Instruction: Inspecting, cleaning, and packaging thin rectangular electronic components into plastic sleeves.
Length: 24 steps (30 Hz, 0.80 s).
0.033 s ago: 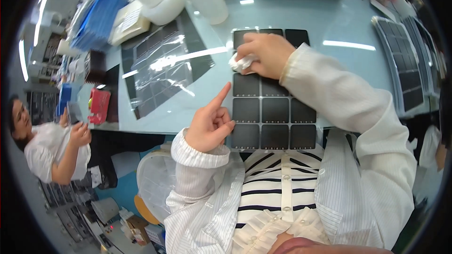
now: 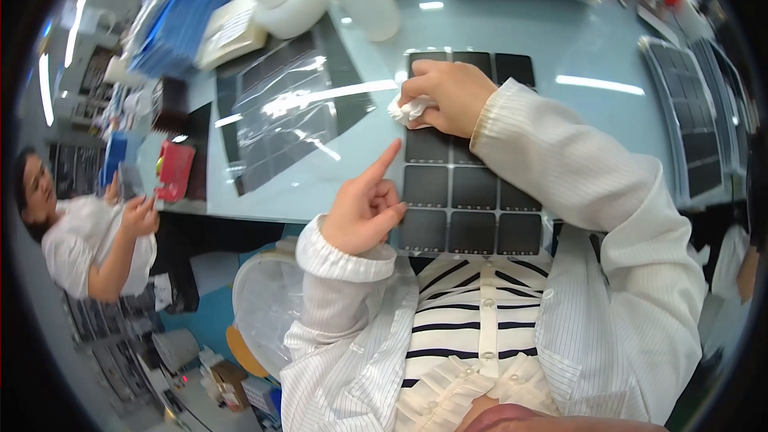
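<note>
A sheet of dark square panels, set in rows within a clear border, lies on the table in front of me. My right hand is closed on a crumpled white wipe over the sheet's upper left edge, covering some panels. My left hand is beside the sheet's lower left edge. Its index finger points up along that edge, the other fingers curl in, and the thumb tip is at the border. Nothing shows in its grasp.
Clear film over dark sheets lies to the left. White plastic containers and blue sheets stand behind it. More panel sheets are stacked at right. A seated person is at far left, near a red bin.
The whole view has shifted slightly. Relative to the sheet, my right hand and the wipe have slid a little left, past its left edge. My left hand keeps its pose.
</note>
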### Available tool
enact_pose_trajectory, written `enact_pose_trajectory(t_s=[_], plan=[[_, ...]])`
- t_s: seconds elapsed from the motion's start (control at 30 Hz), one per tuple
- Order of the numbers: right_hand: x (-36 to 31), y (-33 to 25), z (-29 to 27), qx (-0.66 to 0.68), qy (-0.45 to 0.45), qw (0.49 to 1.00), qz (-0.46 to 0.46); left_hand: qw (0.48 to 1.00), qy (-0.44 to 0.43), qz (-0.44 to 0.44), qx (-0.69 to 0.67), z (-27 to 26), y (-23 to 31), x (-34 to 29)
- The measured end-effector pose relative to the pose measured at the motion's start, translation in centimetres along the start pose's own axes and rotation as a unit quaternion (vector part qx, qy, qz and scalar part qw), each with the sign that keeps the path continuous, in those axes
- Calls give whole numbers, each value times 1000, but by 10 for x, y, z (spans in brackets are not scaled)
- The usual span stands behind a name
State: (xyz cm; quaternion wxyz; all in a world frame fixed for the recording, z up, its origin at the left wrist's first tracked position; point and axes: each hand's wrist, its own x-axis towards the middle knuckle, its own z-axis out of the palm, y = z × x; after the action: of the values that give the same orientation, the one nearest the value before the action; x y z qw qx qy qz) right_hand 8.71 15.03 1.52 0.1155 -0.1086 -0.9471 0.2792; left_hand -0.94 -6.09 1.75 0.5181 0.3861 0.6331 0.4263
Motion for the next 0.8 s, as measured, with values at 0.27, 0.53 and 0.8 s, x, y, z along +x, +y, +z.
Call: enact_pose_trajectory(t_s=[0.27, 0.53, 0.8], plan=[[-49, 61, -25, 58, 53, 995, -57, 987, 40, 136, 82, 1, -27, 0], [-155, 176, -108, -70, 113, 991, -3, 985, 26, 153, 70, 1, -22, 4], [-188, 118, -114, -108, 318, 925, 178, 970, 155, 181, 52, 23, -29, -13]])
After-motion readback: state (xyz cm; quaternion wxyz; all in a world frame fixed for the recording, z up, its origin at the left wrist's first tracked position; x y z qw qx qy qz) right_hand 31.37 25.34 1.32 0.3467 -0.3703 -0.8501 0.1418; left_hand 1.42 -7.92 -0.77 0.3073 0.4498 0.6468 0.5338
